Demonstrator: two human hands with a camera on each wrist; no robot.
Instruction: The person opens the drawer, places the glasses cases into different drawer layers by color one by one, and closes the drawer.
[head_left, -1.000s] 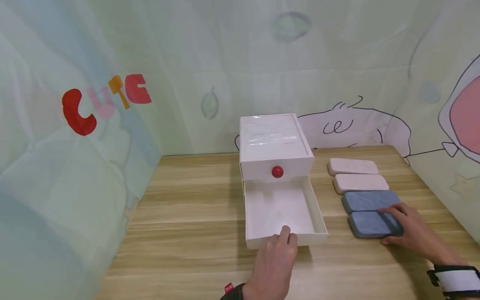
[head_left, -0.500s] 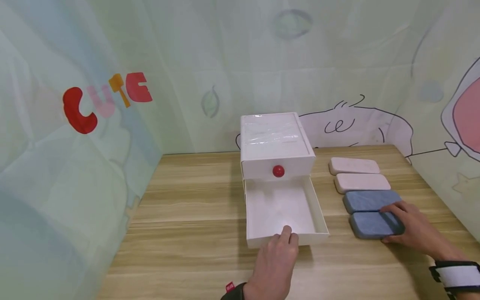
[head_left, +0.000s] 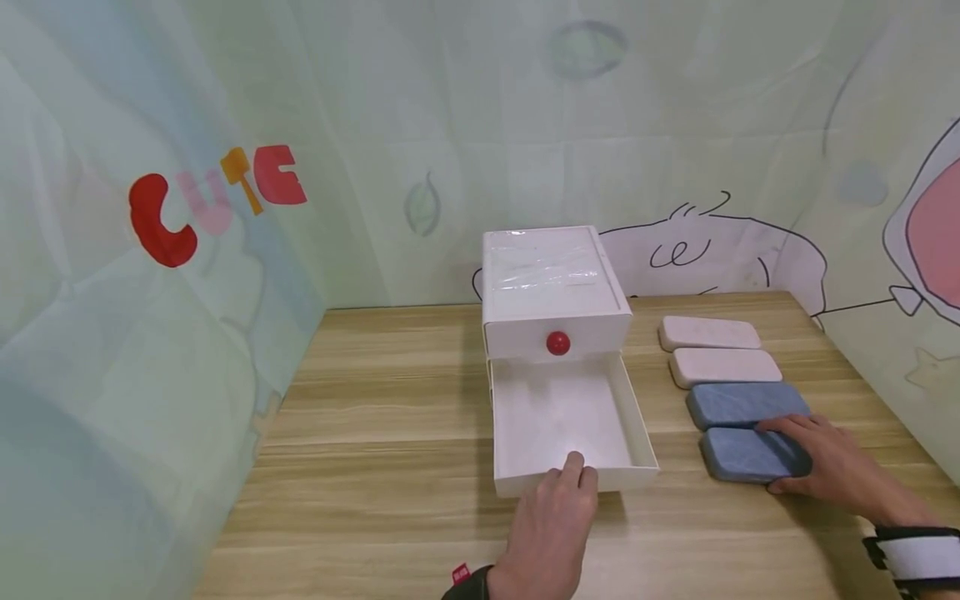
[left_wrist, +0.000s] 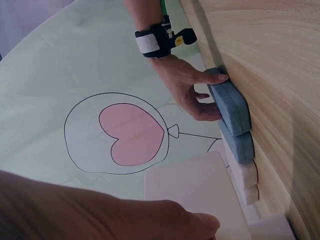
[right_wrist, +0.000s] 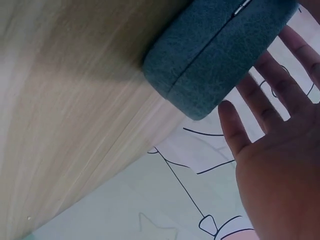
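My left hand [head_left: 551, 525] grips the front wall of a pulled-out white drawer [head_left: 555, 412], one finger over its rim; whatever handle lies there is hidden behind the hand. Nothing lies inside that drawer. At the right, my right hand [head_left: 825, 458] holds the right end of the nearest blue glasses case [head_left: 738, 457], thumb on the near side and fingers on the far side. The right wrist view shows this case [right_wrist: 200, 65] with its seam and a metal clasp, the fingers along its side. A second blue glasses case [head_left: 738, 403] lies just behind it.
Two pale pink cases [head_left: 723, 367] lie in line behind the blue ones. The white drawer box [head_left: 551, 275] stands against the back curtain, its upper drawer pushed in, with a red knob [head_left: 558, 343]. Printed curtains border the wooden table [head_left: 375, 433].
The nearest blue case has shifted slightly toward me with my right hand, widening the gap to the second blue case. My left hand and the drawer stay put.
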